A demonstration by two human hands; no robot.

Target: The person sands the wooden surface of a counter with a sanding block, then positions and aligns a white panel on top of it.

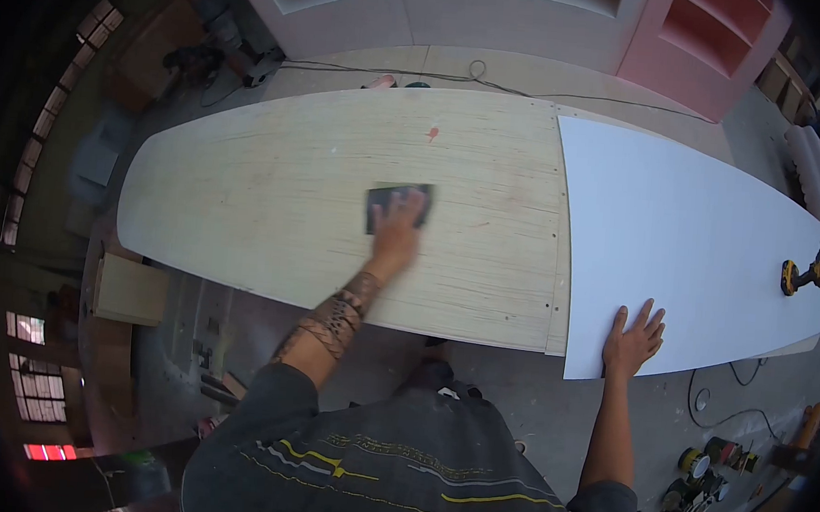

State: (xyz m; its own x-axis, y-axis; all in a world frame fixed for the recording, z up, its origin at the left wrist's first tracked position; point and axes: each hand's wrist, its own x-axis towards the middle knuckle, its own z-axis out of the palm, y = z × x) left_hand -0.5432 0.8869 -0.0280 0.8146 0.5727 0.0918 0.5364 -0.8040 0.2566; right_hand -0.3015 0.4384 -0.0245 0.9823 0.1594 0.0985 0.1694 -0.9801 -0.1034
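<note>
A dark rectangular sheet that looks like sandpaper (381, 214) lies against the bare plywood panel (272, 189). My left hand (398, 234), slightly blurred, presses on it from above with the fingers over its face. On the right part of the work surface lies a smooth white sheet (687, 237), its left edge near a row of screw heads in the plywood. My right hand (630, 346) rests flat on the white sheet's near edge, fingers spread, gripping nothing. A small reddish patch (432, 134) marks the wood beyond my left hand.
A yellow-and-black cordless drill (801, 274) lies on the white sheet's far right. White and pink shelf units (521, 21) stand behind the panel, with a cable (385, 72) along the floor. Several cans and tools (695, 466) sit on the floor at right. Another person (217, 24) is at upper left.
</note>
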